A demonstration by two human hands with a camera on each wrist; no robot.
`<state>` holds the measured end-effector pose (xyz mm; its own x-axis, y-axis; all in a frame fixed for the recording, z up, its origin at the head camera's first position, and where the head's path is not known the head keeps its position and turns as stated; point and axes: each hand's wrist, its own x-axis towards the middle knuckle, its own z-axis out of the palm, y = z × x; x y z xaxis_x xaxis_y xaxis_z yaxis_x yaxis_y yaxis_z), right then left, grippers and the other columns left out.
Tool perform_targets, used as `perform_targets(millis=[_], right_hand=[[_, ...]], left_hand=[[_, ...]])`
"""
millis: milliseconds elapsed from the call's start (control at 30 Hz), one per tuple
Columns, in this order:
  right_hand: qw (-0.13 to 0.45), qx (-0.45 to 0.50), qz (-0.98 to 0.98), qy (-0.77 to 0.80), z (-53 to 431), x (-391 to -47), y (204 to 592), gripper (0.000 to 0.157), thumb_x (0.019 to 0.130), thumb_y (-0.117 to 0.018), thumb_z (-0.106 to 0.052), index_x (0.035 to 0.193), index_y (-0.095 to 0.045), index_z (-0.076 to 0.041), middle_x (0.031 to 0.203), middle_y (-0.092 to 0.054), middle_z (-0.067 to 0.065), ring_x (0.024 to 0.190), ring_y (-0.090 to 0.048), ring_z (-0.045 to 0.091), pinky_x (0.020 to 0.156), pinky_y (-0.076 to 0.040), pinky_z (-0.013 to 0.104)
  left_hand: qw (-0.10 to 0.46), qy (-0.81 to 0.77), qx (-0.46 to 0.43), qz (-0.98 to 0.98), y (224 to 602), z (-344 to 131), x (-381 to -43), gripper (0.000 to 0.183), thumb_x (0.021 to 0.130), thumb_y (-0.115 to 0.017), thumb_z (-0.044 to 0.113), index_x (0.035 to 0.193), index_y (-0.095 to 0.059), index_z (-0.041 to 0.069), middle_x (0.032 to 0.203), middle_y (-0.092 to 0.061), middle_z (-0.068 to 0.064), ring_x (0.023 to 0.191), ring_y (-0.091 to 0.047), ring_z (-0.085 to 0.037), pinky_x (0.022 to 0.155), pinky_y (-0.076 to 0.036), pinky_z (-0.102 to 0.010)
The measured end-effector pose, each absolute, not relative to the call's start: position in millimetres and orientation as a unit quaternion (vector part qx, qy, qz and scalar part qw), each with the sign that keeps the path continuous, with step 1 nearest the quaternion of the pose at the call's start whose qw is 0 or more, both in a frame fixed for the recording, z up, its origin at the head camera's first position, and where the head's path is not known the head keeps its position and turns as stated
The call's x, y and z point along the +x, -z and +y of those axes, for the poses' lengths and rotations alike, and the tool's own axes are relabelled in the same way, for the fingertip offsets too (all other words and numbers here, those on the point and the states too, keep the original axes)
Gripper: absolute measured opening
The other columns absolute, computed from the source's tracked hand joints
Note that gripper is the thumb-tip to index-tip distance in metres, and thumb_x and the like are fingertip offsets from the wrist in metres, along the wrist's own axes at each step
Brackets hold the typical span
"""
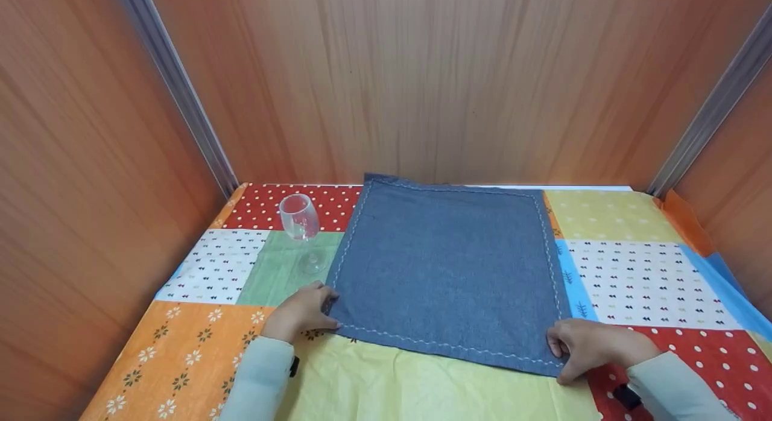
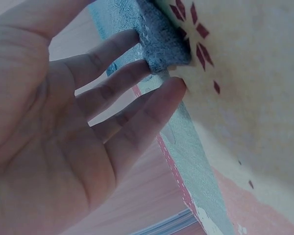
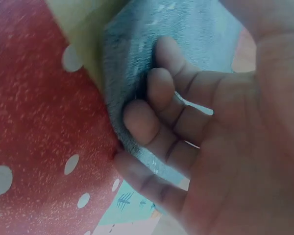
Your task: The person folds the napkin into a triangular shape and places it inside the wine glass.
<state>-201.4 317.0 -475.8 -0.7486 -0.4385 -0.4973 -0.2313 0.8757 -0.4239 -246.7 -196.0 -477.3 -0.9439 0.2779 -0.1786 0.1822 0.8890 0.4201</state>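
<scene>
A grey-blue cloth [image 1: 446,264] with white wavy stitching along its border lies spread over the patchwork tablecloth. At its near left corner my left hand [image 1: 304,309] holds the edge between thumb and fingers. A lifted bit of the cloth [image 2: 161,44] shows at those fingertips in the left wrist view; the thumb's tip is out of frame there. My right hand [image 1: 588,345] grips the near right corner. Its fingers [image 3: 142,122] curl against the cloth [image 3: 132,54] in the right wrist view, with the thumb tip cut off at the top.
A clear stemmed wine glass [image 1: 300,219] stands upright left of the cloth, close to its left edge. The patchwork tablecloth [image 1: 181,360] covers the table. Wood-grain panels [image 1: 446,83] rise behind and at both sides, joined by metal posts [image 1: 181,89].
</scene>
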Motion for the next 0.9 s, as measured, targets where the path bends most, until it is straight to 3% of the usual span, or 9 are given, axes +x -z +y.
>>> perform_targets(millis=[233,467,667,900], right_hand=[[0.300,-0.205,0.908,0.208,321.2,-205.5,476.9,0.017,0.072,-0.076,-0.011,0.079,-0.061,-0.015,0.070,-0.053,-0.001,0.068,-0.050,0.017,0.054,-0.034,0.026],[0.260,-0.250,0.904,0.230,323.7,-210.3,479.0,0.018,0.076,-0.071,-0.006,0.075,-0.056,-0.016,0.061,-0.045,-0.007,0.056,-0.044,0.009,0.050,-0.033,0.024],[0.139,-0.267,0.926,0.226,328.3,-221.7,477.2,0.026,0.077,-0.067,0.003,0.082,-0.053,-0.017,0.072,-0.046,-0.007,0.069,-0.047,0.011,0.057,-0.041,0.025],[-0.007,-0.224,0.949,0.221,335.3,-236.4,470.0,0.026,0.079,-0.069,0.002,0.091,-0.063,-0.020,0.087,-0.059,-0.009,0.080,-0.055,0.013,0.069,-0.051,0.030]], left_hand=[[0.117,-0.209,0.118,0.964,478.1,-196.8,-247.3,0.062,0.077,-0.089,0.024,0.130,-0.064,0.004,0.119,-0.059,-0.011,0.115,-0.057,-0.032,0.099,-0.046,-0.049],[0.121,-0.214,0.110,0.963,479.3,-197.2,-248.4,0.062,0.076,-0.089,0.024,0.129,-0.064,0.005,0.118,-0.059,-0.009,0.114,-0.057,-0.029,0.100,-0.046,-0.049],[0.119,-0.212,0.111,0.964,478.0,-196.9,-249.3,0.062,0.076,-0.090,0.023,0.129,-0.064,0.005,0.116,-0.059,-0.009,0.113,-0.057,-0.029,0.099,-0.047,-0.049],[0.123,-0.212,0.111,0.963,476.6,-196.4,-248.5,0.062,0.077,-0.089,0.025,0.130,-0.064,0.005,0.119,-0.058,-0.009,0.115,-0.056,-0.030,0.100,-0.046,-0.049]])
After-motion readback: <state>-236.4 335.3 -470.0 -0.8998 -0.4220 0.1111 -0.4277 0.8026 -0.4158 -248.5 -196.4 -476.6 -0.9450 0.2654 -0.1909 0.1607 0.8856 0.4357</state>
